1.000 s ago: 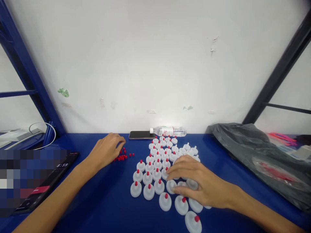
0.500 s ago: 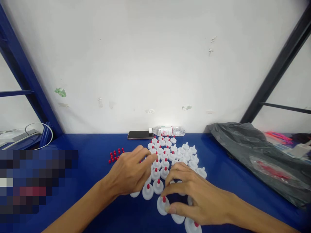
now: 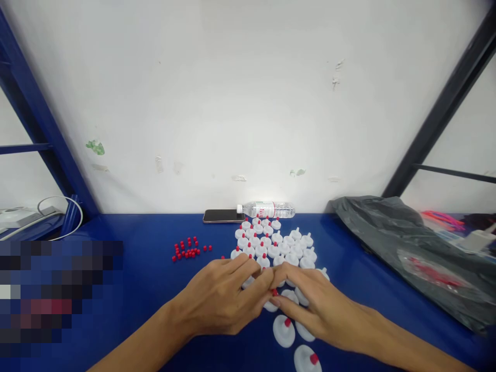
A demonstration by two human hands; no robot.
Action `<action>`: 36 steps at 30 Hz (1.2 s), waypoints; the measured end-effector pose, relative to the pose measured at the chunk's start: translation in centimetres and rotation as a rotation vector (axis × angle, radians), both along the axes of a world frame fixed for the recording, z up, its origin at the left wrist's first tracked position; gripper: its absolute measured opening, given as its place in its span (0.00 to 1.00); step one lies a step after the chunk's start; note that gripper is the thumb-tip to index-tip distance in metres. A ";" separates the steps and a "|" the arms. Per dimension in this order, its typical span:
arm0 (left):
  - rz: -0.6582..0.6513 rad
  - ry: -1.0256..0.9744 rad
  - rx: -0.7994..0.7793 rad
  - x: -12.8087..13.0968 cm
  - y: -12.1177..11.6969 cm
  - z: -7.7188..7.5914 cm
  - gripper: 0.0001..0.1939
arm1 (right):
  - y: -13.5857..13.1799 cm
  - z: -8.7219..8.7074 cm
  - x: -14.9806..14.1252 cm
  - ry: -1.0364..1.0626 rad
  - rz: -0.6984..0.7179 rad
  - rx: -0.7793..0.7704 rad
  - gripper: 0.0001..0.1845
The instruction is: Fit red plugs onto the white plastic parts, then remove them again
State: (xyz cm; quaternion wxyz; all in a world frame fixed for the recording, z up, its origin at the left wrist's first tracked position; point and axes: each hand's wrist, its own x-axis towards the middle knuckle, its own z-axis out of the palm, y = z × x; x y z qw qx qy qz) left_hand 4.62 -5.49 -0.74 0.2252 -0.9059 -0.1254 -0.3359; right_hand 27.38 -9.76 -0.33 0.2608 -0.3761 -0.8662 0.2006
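Observation:
My left hand point(image 3: 228, 294) and my right hand point(image 3: 315, 302) meet over the front of a group of white round nozzle caps point(image 3: 284, 331). Many of the caps carry small red tips on their spouts. Between my right thumb and index finger shows the red tip point(image 3: 275, 293) of one white nozzle cap point(image 3: 271, 305), partly covered by my hands. The fingers of my left hand are curled together beside it; whatever they hold is hidden. In front lies another red-tipped cap point(image 3: 307, 359), tilted on its disc.
Loose red tips point(image 3: 189, 253) lie left of the group on the blue table point(image 3: 143, 289). A phone point(image 3: 223, 216) and a clear bottle point(image 3: 271, 209) rest against the wall. To the right is a dark plastic bag point(image 3: 387, 248) with a packet of red pieces point(image 3: 430, 271).
My left hand has moved right and slightly down, and my right hand has shifted up, so their fingertips now meet. The front red-tipped cap by my right thumb has left its spot.

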 end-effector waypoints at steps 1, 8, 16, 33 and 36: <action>-0.001 0.006 0.008 0.1 -0.1 0.1 0.14 | 0.0 0.0 0.1 0.007 -0.011 -0.017 0.02; 0.018 0.018 0.046 0.4 -0.2 -0.4 0.08 | 1.0 -0.4 0.3 0.162 -0.091 0.040 0.10; 0.094 -0.011 -0.018 0.3 0.2 -0.1 0.04 | 1.0 -0.5 0.4 0.200 -0.098 0.141 0.14; 0.086 -0.035 -0.265 0.9 -0.5 -0.7 0.08 | 1.2 -0.7 -0.2 0.319 -0.046 0.016 0.14; 0.106 -0.159 -0.492 1.1 -0.6 -0.5 0.14 | 1.3 -0.4 -0.2 0.282 -0.094 0.141 0.14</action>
